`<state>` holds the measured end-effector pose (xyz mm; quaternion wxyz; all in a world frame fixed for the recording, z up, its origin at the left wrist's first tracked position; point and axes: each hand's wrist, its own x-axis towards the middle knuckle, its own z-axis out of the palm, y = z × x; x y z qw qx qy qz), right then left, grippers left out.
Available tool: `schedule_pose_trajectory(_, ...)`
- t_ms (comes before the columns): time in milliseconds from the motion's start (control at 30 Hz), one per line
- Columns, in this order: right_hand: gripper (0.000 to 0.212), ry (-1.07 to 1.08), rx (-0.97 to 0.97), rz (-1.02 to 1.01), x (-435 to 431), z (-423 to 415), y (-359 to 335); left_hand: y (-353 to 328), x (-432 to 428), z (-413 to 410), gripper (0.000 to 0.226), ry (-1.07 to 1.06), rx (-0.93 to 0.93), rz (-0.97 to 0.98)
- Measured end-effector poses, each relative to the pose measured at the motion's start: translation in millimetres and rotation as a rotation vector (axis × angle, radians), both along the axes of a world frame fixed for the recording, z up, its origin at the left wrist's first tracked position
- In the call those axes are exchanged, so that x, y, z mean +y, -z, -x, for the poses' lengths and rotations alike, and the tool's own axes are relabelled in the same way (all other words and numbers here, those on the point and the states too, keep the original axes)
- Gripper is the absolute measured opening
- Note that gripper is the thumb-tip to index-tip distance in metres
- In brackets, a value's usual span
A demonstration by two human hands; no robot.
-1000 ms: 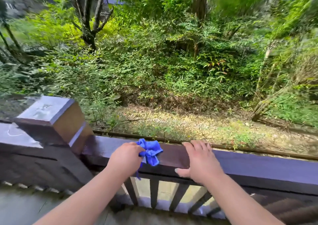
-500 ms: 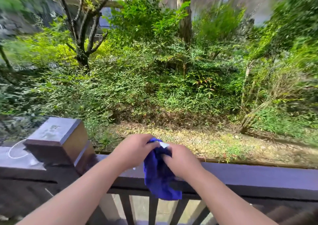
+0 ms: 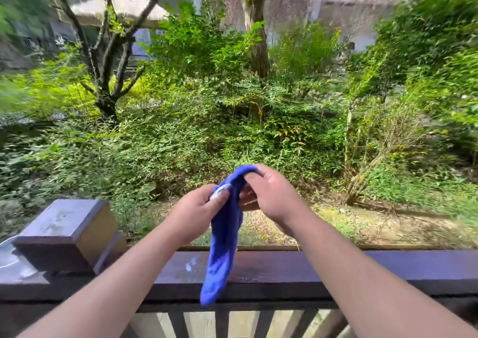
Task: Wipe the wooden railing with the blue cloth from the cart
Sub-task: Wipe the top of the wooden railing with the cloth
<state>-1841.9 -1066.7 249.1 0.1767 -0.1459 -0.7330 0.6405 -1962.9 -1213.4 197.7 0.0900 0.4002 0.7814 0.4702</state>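
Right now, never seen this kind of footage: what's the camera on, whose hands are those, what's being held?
No machine here: a person works with two bare hands, and the single wide-angle camera sits on their head, looking forward and down. That is why both forearms reach in from the bottom edge.

The left hand and the right hand both grip the top of a blue cloth, raised above the rail. The cloth hangs down loose in front of the wooden railing; whether its lower end touches the wood, I cannot tell.

The railing is a dark horizontal top rail with upright slats below it. A square post cap stands at its left. A small pale spot shows on the rail top near the cloth.

Beyond the rail are bushes and trees, blurred at the edges.
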Motion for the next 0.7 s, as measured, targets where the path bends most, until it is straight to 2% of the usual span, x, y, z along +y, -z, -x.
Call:
schedule_pose_trajectory(100, 0.024, 0.005, 0.081, 0.064, -2.4, 0.2, -23.3, 13.4, 1.1, -2.0, 0.041, 0.091, -0.18, -0.074)
schedule_pose_trajectory(200, 0.021, 0.038, 0.137, 0.179, 4.1, -1.0, -38.4, 34.9, 0.2, -4.8, 0.026, 0.135, -0.173, 0.046)
schedule_pose_trajectory(267, 0.019, 0.038, 0.169, 0.261, 10.1, -2.4, -38.1, 45.0, -0.1, -5.9, 0.009, 0.086, -0.112, 0.098)
schedule_pose_trajectory(400, 0.022, 0.054, 0.125, 0.252, 11.5, 4.0, -1.6, 57.3, -9.4, 3.4, 0.002, -0.157, -0.057, 0.13)
schedule_pose_trajectory(467, 0.023, 0.086, 0.028, 0.079, 6.4, 12.9, 31.9, 65.9, -24.4, 13.0, 0.005, -0.327, 0.032, 0.188)
schedule_pose_trajectory(533, 0.032, 0.108, -0.098, -0.194, -5.3, 23.6, 72.4, 77.6, -42.5, 22.4, 0.01, -0.436, 0.169, 0.291)
schedule_pose_trajectory(633, 0.034, 0.024, -0.277, -0.542, -34.3, 37.7, 134.9, 100.2, -59.3, 32.8, 0.02, -0.4, 0.276, 0.453)
schedule_pose_trajectory(700, 0.02, -0.115, -0.411, -0.67, -54.7, 46.8, 169.9, 119.6, -63.0, 35.2, 0.037, -0.273, 0.256, 0.614)
